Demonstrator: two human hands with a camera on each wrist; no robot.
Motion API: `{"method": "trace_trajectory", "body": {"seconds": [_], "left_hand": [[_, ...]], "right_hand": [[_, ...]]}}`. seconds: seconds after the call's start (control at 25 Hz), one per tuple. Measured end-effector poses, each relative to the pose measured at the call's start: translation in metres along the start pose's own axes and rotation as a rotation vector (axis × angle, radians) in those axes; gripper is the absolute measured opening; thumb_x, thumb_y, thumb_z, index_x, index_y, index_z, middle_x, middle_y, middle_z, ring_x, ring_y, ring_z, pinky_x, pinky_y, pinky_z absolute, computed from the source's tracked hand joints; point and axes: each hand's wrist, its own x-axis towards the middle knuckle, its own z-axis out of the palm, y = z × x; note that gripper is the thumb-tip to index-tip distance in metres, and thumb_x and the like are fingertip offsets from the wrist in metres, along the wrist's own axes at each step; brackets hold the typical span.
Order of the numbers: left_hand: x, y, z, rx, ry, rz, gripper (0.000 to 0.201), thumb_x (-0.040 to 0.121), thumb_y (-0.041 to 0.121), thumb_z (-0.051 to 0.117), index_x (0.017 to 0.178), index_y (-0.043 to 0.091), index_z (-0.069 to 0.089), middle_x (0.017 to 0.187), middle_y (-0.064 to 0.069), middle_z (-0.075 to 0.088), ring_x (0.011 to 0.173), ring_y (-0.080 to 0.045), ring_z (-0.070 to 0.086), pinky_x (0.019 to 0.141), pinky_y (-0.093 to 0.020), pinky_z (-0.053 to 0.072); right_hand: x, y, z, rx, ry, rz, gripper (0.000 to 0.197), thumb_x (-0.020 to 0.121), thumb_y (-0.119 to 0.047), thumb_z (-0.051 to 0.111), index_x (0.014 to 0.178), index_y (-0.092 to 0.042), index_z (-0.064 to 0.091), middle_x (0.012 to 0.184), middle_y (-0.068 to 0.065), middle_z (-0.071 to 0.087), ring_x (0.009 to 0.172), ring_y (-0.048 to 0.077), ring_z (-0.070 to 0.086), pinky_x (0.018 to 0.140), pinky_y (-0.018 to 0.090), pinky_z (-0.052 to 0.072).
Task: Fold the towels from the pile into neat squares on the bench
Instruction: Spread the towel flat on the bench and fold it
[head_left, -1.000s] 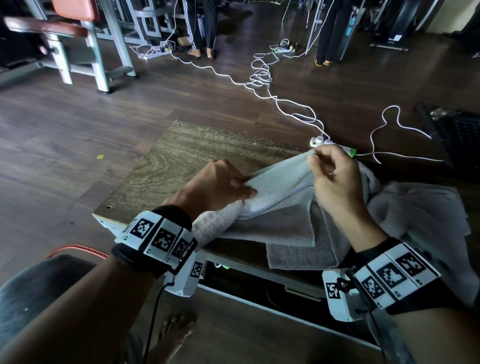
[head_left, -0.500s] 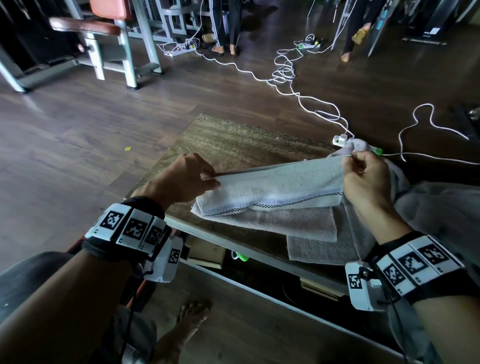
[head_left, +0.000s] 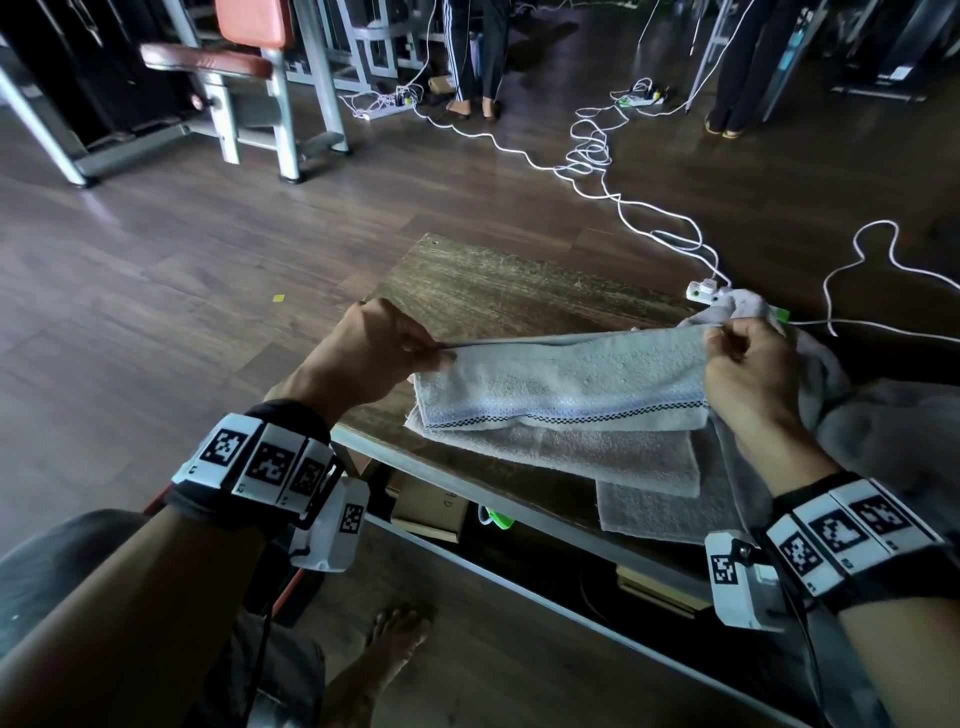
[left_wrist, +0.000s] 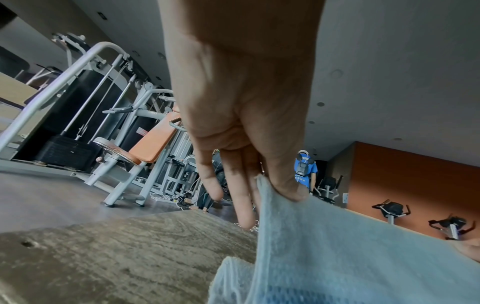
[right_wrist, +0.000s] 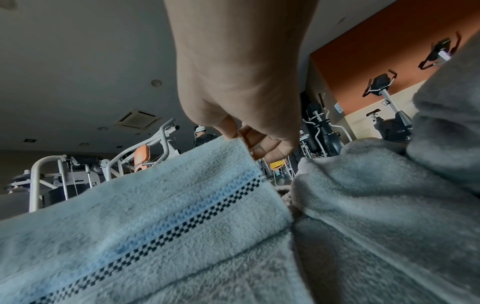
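A pale blue-white towel (head_left: 566, 382) with a dark checkered stripe is stretched between both hands over the wooden bench (head_left: 498, 280). My left hand (head_left: 410, 345) pinches its left corner; in the left wrist view the thumb presses the towel (left_wrist: 337, 257) edge. My right hand (head_left: 727, 343) pinches the right corner, and the towel (right_wrist: 145, 222) fills the right wrist view. Its lower part drapes onto folded towels (head_left: 623, 467) lying on the bench. A crumpled grey pile (head_left: 883, 410) sits to the right, behind my right hand.
White cables (head_left: 613, 176) and a power strip (head_left: 704, 288) lie on the dark floor beyond the bench. Gym machines (head_left: 249, 78) stand at the back left, with people standing further back. Boxes (head_left: 431, 506) sit under the bench. A bare foot (head_left: 395, 639) shows below.
Both hands have moved apart, left hand leftward and right hand rightward, pulling the towel from a bunched fold into a taut flat band raised over the folded towels.
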Motion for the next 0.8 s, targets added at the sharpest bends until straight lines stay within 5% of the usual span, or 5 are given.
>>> {"method": "trace_trajectory", "body": {"seconds": [0.12, 0.28, 0.44, 0.8], "left_hand": [[0.0007, -0.0032, -0.0003, -0.013, 0.009, 0.023, 0.008, 0.082, 0.025, 0.075, 0.087, 0.018, 0.078, 0.074, 0.009, 0.073, 0.062, -0.005, 0.068, 0.064, -0.018, 0.053], [-0.0001, -0.0083, 0.0013, 0.065, -0.037, 0.046, 0.015, 0.089, 0.008, 0.064, 0.093, 0.018, 0.075, 0.069, 0.011, 0.070, 0.054, 0.002, 0.066, 0.079, -0.027, 0.055], [-0.0001, -0.0056, 0.0031, 0.118, -0.001, 0.067, 0.025, 0.088, 0.003, 0.051, 0.083, 0.021, 0.067, 0.052, 0.013, 0.060, 0.051, -0.005, 0.063, 0.064, -0.028, 0.054], [-0.0033, -0.0007, -0.0006, 0.136, 0.058, 0.163, 0.021, 0.085, -0.003, 0.049, 0.091, 0.012, 0.063, 0.064, 0.013, 0.057, 0.060, -0.014, 0.061, 0.057, -0.024, 0.042]], "right_hand": [[0.0012, -0.0012, -0.0008, -0.006, 0.001, -0.002, 0.026, 0.099, -0.016, 0.052, 0.118, -0.002, 0.062, 0.111, 0.012, 0.065, 0.093, 0.013, 0.053, 0.076, 0.017, 0.036], [0.0012, -0.0036, -0.0017, -0.015, 0.004, 0.001, 0.026, 0.099, -0.016, 0.052, 0.119, -0.002, 0.061, 0.113, 0.013, 0.065, 0.093, 0.013, 0.052, 0.076, 0.017, 0.036], [0.0005, -0.0032, -0.0004, -0.024, 0.002, -0.002, 0.025, 0.099, -0.015, 0.052, 0.117, -0.002, 0.061, 0.109, 0.011, 0.065, 0.091, 0.013, 0.053, 0.072, 0.015, 0.035], [-0.0013, -0.0035, -0.0088, 0.006, -0.017, 0.004, 0.025, 0.099, -0.018, 0.053, 0.117, -0.002, 0.062, 0.102, 0.006, 0.062, 0.092, 0.015, 0.055, 0.075, 0.017, 0.037]]}}
